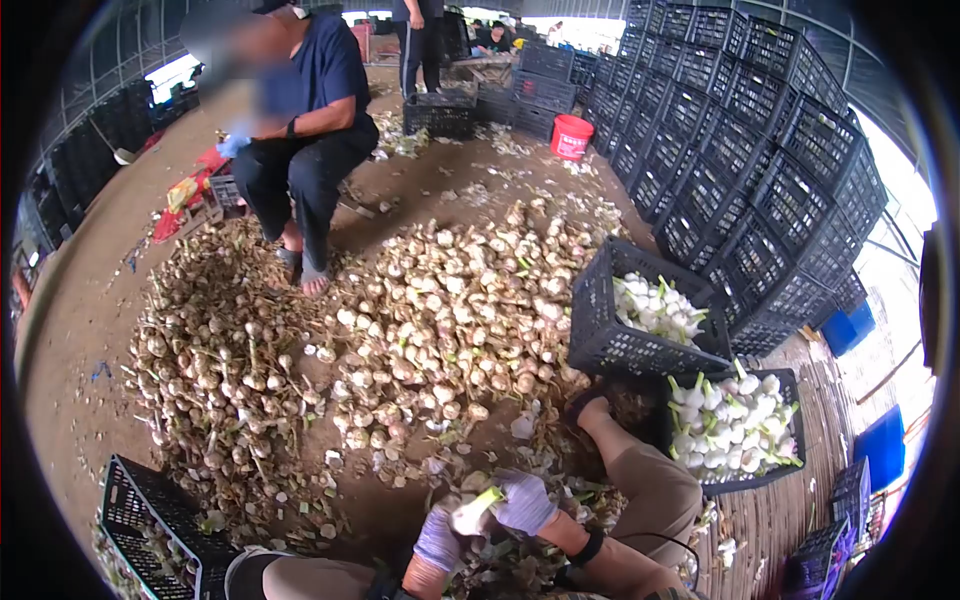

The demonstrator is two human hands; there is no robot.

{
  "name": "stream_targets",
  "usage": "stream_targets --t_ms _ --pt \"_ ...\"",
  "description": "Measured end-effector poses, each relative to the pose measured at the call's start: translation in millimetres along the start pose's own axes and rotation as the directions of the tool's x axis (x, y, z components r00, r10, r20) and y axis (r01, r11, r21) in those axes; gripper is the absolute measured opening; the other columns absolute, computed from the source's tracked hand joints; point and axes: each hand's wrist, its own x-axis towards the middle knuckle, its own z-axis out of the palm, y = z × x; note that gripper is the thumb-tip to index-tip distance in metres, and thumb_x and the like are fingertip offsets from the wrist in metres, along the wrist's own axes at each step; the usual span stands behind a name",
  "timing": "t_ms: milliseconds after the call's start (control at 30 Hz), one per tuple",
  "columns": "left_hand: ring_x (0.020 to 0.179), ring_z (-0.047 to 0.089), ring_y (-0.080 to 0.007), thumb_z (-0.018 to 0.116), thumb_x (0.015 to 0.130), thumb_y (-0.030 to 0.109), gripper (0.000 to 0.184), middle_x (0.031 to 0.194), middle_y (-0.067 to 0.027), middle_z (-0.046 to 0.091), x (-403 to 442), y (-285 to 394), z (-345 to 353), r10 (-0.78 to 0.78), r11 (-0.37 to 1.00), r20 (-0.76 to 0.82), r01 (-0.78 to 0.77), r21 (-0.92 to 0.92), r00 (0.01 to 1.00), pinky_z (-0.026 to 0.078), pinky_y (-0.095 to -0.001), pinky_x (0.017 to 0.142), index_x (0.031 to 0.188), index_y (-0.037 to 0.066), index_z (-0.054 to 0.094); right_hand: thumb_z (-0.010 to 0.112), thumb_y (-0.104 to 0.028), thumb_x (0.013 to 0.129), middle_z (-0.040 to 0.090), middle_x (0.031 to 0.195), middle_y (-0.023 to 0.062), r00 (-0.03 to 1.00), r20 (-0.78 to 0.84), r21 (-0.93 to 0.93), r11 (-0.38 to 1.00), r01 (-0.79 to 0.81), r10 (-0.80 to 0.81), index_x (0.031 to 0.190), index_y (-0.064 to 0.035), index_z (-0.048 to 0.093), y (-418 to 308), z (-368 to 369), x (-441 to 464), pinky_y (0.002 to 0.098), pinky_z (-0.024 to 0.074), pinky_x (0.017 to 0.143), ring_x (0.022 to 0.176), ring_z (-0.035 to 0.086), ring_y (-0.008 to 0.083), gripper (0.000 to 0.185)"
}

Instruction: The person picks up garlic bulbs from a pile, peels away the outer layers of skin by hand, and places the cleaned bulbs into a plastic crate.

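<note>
Lilac-gloved left hand (437,540) wrapped round a garlic bulb (466,518), on the near side of the big pale garlic heap (470,310) (landmark). Right hand (525,503), gloved too, is at the bulb's green stem (488,498); I can't tell if it pinches the stem or hides something, too blurred. Risks: bulb could slip if glove fabric is dusty; stem could tear if the hands pull too hard. A blade hidden in the right hand, if any, could nick the left; none visible. Dropped bulb would probably get lost in the leafy scraps (510,562), nearer than the heap. Near crate (745,481), right of the heap, is piled up with white bulbs (735,425); a bump from the wearer's right leg (655,490), close beside it, could roll some out. Co-worker's foot (315,286) sits at the heap's left edge; shifting it could crush bulbs or mix in the browner heap (225,360) left of there. Crate stack (760,170), beyond the heap to the right, looks slanted, maybe lens bend; topple risk unclear.
</note>
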Motion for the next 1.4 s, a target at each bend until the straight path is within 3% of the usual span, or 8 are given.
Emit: stream_targets --t_ms 300,533,667,767,900,1067,1167,1400 --pt "0.054 0.056 -0.0238 0.046 0.076 0.036 0.044 0.068 -0.0129 0.058 23 -15 -49 -0.182 0.969 0.365 0.229 -0.09 0.913 0.046 -0.0321 0.044 0.095 -0.002 0.056 0.066 -0.022 0.064 0.064 0.093 0.0094 0.973 0.209 -0.061 0.992 0.112 -0.097 0.091 -0.0121 0.066 29 19 6 0.0381 0.0506 0.073 0.083 0.061 0.0291 0.029" --pt "0.058 0.054 -0.0252 0.048 0.072 0.032 0.038 0.068 -0.0135 0.056 0 0 1 -0.267 0.95 0.203 0.293 -0.11 0.942 0.045 -0.0352 0.049 0.087 -0.002 0.055 0.064 -0.028 0.076 0.062 0.094 0.017 0.88 0.471 0.216 0.961 -0.174 0.054 0.113 -0.0114 0.055 39 -4 24 0.0403 0.046 0.078 0.088 0.059 0.0339 0.042" --pt "0.059 0.055 -0.0258 0.047 0.074 0.039 0.045 0.069 -0.0128 0.057 10 -3 13 -0.043 0.985 -0.027 0.038 -0.165 0.999 0.046 -0.0358 0.048 0.091 -0.002 0.055 0.069 -0.025 0.074 0.062 0.092 0.016 0.983 0.103 -0.01 0.988 -0.154 0.155 0.115 -0.0045 0.053 44 -39 17 0.0361 0.0478 0.081 0.082 0.061 0.0316 0.049" --pt "0.06 0.056 -0.0247 0.046 0.077 0.047 0.053 0.07 -0.0111 0.057 11 -9 9 0.05 0.989 0.037 -0.045 -0.144 0.998 0.044 -0.0351 0.043 0.101 0.0 0.054 0.072 -0.027 0.075 0.06 0.095 0.012 0.851 0.492 0.385 0.83 -0.403 0.185 0.116 -0.0054 0.054 12 -46 9 0.0321 0.0456 0.085 0.089 0.059 0.0227 0.05" --pt "0.07 0.057 -0.023 0.051 0.073 0.062 0.067 0.081 -0.0103 0.061 9 -10 26 0.134 0.991 -0.037 -0.133 0.025 0.99 0.045 -0.0323 0.057 0.11 0.006 0.052 0.067 -0.02 0.078 0.062 0.091 0.0096 0.941 0.312 0.59 0.75 -0.299 0.13 0.106 -0.0034 0.061 0 -21 5 0.0312 0.0462 0.08 0.085 0.06 0.0214 0.032" --pt "0.085 0.058 -0.0202 0.05 0.087 0.039 0.04 0.095 -0.0073 0.059 0 15 31 0.144 0.953 0.018 -0.134 -0.271 0.989 0.046 -0.0325 0.071 0.112 0.008 0.05 0.066 -0.009 0.074 0.064 0.085 0.008 0.802 0.42 0.753 0.329 -0.569 0.424 0.091 0.0008 0.063 -8 -27 11 0.0283 0.0499 0.061 0.072 0.061 0.0165 0.02" --pt "0.081 0.057 -0.0164 0.048 0.089 0.008 0.02 0.086 -0.0049 0.058 14 2 -3 0.532 0.841 -0.208 -0.54 0.017 0.821 0.048 -0.0261 0.071 0.108 0.005 0.05 0.063 -0.01 0.075 0.064 0.078 0.0078 0.738 0.502 0.801 0.08 -0.594 0.45 0.085 0.0011 0.064 -5 -30 13 0.0277 0.0496 0.06 0.064 0.06 0.0154 0.015" --pt "0.079 0.056 -0.0099 0.059 0.077 -0.009 0.027 0.09 -0.0013 0.061 -12 11 32 0.62 0.781 -0.168 -0.584 0.22 0.766 0.05 -0.0253 0.068 0.102 0.003 0.058 0.059 -0.003 0.076 0.061 0.082 0.0037 0.696 0.365 0.769 0.222 -0.6 0.618 0.092 0.0019 0.061 32 -3 3 0.0259 0.0469 0.066 0.073 0.057 0.0122 0.017"
